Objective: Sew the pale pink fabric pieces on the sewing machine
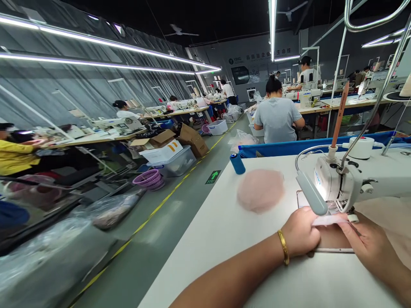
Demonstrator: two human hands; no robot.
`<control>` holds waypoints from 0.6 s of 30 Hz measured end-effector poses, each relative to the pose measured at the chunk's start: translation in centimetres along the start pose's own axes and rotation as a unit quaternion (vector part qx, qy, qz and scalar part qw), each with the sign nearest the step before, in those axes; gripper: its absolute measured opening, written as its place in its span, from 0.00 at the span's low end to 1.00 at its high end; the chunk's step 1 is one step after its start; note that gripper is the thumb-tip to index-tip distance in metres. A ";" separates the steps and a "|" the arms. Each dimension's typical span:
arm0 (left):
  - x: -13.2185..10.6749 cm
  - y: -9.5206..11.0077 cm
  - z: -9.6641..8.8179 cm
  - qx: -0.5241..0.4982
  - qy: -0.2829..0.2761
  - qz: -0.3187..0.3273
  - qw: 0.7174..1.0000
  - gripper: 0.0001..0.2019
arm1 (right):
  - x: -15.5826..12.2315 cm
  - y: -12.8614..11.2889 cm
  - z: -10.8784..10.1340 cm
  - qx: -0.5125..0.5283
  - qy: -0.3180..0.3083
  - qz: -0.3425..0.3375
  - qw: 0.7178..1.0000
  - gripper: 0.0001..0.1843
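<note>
At the front of a white sewing machine [337, 177], a pale, narrow fabric strip [329, 220] is stretched between my hands. My left hand [300, 233], with a gold bracelet at the wrist, closes its fingers on the strip's left end. Thumb and fingers of my right hand [372, 241] pinch the other end, close to the presser foot. Some of the strip runs in under the machine head, where the lamp arm hides it. Sheer pinkish fabric [393, 214] spreads under the machine arm on the right.
A round pink fabric piece [260, 190] and a blue thread spool [237, 164] are on the white table [205, 256] to the left. A brown pencil [341, 113] stands upright on the machine. Beyond the table, a co-worker [276, 115] sits; boxes [173, 160] line the aisle.
</note>
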State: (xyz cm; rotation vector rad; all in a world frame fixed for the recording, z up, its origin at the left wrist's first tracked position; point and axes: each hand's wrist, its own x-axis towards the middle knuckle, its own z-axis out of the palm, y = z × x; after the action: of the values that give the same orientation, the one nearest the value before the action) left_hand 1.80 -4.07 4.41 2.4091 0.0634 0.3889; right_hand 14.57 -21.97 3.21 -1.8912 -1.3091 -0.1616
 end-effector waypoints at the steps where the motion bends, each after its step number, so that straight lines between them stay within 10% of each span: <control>1: 0.2 -0.2 0.0 -0.003 0.001 -0.005 1.000 0.11 | 0.1 -0.1 0.2 0.002 0.008 0.011 1.000 0.20; 13: 0.1 -0.2 0.5 -0.039 0.044 -0.027 0.998 0.06 | 0.1 0.0 0.7 0.028 0.032 0.017 0.999 0.20; 18: -0.7 -0.8 0.8 0.047 0.037 0.061 0.996 0.15 | -0.2 0.3 -0.1 0.005 -0.043 -0.052 0.998 0.20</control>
State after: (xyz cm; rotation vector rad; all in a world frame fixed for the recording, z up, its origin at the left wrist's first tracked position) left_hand 1.45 -4.11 3.16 2.4973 -0.0327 0.5433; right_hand 14.78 -22.25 3.00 -1.8398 -1.4659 -0.1274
